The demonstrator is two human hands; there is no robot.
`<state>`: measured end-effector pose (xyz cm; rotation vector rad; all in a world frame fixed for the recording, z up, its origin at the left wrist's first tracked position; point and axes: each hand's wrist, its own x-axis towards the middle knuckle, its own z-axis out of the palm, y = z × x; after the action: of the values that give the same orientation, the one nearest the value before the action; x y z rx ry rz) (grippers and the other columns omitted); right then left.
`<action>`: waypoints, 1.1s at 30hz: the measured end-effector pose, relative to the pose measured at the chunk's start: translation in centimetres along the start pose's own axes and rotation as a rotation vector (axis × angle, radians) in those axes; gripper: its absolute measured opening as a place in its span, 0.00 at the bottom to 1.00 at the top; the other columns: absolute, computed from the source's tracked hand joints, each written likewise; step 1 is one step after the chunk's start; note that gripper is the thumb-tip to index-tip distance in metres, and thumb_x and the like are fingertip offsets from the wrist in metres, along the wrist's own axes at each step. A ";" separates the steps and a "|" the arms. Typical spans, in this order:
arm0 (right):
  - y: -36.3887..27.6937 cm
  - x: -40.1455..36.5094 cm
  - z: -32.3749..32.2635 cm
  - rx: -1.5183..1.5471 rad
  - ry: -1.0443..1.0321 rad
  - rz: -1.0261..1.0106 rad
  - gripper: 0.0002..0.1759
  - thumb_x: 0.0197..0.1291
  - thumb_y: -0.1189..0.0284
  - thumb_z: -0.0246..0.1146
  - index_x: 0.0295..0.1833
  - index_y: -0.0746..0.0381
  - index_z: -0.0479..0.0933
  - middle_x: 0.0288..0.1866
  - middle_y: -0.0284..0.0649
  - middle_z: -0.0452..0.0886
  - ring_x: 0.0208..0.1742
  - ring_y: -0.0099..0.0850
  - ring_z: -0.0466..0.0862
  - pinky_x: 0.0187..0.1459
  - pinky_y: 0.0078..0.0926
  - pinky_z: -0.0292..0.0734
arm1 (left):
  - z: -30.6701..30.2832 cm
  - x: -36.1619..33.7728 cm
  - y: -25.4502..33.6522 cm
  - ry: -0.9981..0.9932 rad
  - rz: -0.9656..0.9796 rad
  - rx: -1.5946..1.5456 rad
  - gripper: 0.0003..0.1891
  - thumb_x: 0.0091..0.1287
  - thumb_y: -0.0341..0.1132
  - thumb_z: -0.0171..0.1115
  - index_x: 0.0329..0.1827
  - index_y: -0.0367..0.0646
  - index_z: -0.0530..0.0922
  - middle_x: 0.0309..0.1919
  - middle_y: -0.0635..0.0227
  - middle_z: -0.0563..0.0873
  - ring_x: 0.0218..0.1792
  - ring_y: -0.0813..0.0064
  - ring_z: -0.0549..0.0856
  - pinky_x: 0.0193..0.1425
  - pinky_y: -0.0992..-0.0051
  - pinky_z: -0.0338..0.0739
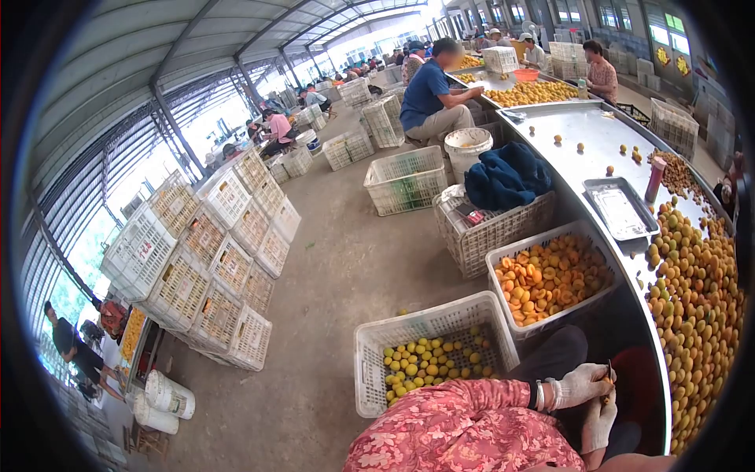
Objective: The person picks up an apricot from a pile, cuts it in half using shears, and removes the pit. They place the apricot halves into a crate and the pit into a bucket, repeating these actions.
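My left hand [580, 385], in a white glove below a pink patterned sleeve, is closed at the bottom right. A small dark, thin object [609, 371] shows at its fingertips; its kind is unclear. Just below, my right hand [599, 425], also gloved, is closed with its fingertips near the left ones. A bit of orange-brown shows between the hands, too small to name. Beside them runs the metal table [638, 295], its near end heaped with yellow-orange fruit [696, 315]. A crate of halved orange fruit [543, 279] and a crate of yellow-green fruit [432, 362] stand close by.
On the table are a metal tray [621, 208] and a pinkish bottle [654, 179]. A dark blue cloth [507, 177] lies on an upturned crate [495, 236]. A person in blue [429, 94] sits farther along, near a white bucket [468, 145]. Stacked crates [212, 259] stand left.
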<state>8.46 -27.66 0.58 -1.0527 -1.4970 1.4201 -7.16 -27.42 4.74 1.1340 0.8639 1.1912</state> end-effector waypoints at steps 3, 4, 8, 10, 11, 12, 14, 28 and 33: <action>0.2 0.0 0.2 0.150 -0.045 0.016 0.21 0.74 0.73 0.53 0.69 0.65 0.67 0.57 0.37 0.79 0.54 0.25 0.79 0.55 0.21 0.74 | -0.4 0.0 0.0 -0.003 -0.042 0.127 0.07 0.67 0.32 0.60 0.44 0.38 0.76 0.33 0.69 0.82 0.37 0.79 0.81 0.47 0.75 0.78; 0.2 0.0 0.3 0.225 -0.074 0.008 0.21 0.74 0.73 0.54 0.69 0.65 0.68 0.57 0.36 0.79 0.54 0.25 0.79 0.55 0.21 0.74 | -0.4 0.0 0.1 -0.001 -0.043 0.129 0.07 0.67 0.32 0.60 0.44 0.38 0.76 0.33 0.69 0.82 0.37 0.79 0.81 0.47 0.75 0.78; -0.6 -0.1 0.6 0.253 -0.106 0.012 0.21 0.73 0.74 0.53 0.69 0.65 0.68 0.57 0.36 0.79 0.54 0.24 0.79 0.55 0.21 0.74 | -0.3 0.1 0.7 0.020 -0.105 0.247 0.07 0.66 0.31 0.59 0.43 0.39 0.76 0.33 0.67 0.83 0.37 0.76 0.82 0.47 0.74 0.78; -0.2 0.0 0.8 0.271 -0.069 0.008 0.22 0.72 0.74 0.54 0.69 0.64 0.67 0.57 0.36 0.79 0.54 0.24 0.79 0.56 0.21 0.74 | -0.2 0.2 0.9 0.029 -0.121 0.319 0.06 0.65 0.30 0.59 0.42 0.39 0.76 0.33 0.66 0.83 0.37 0.76 0.82 0.47 0.73 0.78; 0.0 0.0 0.9 0.272 -0.069 0.007 0.22 0.72 0.74 0.54 0.69 0.64 0.67 0.57 0.36 0.79 0.54 0.24 0.79 0.56 0.21 0.74 | -0.1 0.2 0.9 0.030 -0.144 0.315 0.06 0.65 0.30 0.59 0.42 0.39 0.77 0.33 0.65 0.83 0.38 0.75 0.82 0.48 0.73 0.78; 0.2 0.1 0.8 0.240 -0.061 -0.014 0.23 0.71 0.75 0.54 0.70 0.64 0.67 0.57 0.37 0.79 0.55 0.25 0.79 0.56 0.21 0.74 | -0.1 0.3 1.0 0.032 -0.166 0.312 0.06 0.65 0.29 0.58 0.42 0.39 0.77 0.33 0.65 0.83 0.39 0.75 0.82 0.48 0.72 0.78; 0.7 0.2 0.6 0.207 -0.054 -0.033 0.24 0.71 0.76 0.54 0.70 0.65 0.66 0.57 0.37 0.79 0.56 0.25 0.79 0.57 0.21 0.73 | -0.1 0.2 1.1 0.036 -0.143 0.359 0.06 0.64 0.28 0.58 0.43 0.39 0.76 0.35 0.65 0.83 0.40 0.75 0.82 0.50 0.72 0.77; -2.8 0.0 -0.3 -0.157 0.075 -0.137 0.16 0.67 0.77 0.56 0.59 0.67 0.73 0.45 0.35 0.82 0.45 0.23 0.80 0.48 0.20 0.75 | -0.5 0.6 -1.1 -0.071 -0.015 -0.268 0.06 0.73 0.32 0.56 0.49 0.43 0.76 0.38 0.73 0.81 0.41 0.83 0.79 0.49 0.79 0.77; -4.3 0.0 -0.7 0.071 0.238 -0.052 0.08 0.67 0.74 0.59 0.49 0.64 0.74 0.36 0.31 0.78 0.36 0.18 0.76 0.40 0.16 0.72 | -0.2 -0.4 1.4 -0.015 -0.073 0.011 0.06 0.74 0.31 0.54 0.49 0.42 0.75 0.35 0.73 0.80 0.35 0.86 0.76 0.34 0.82 0.74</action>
<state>8.97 -27.50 4.87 -1.0902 -1.2851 1.2548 -7.78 -27.73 6.03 1.1104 0.8943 1.1181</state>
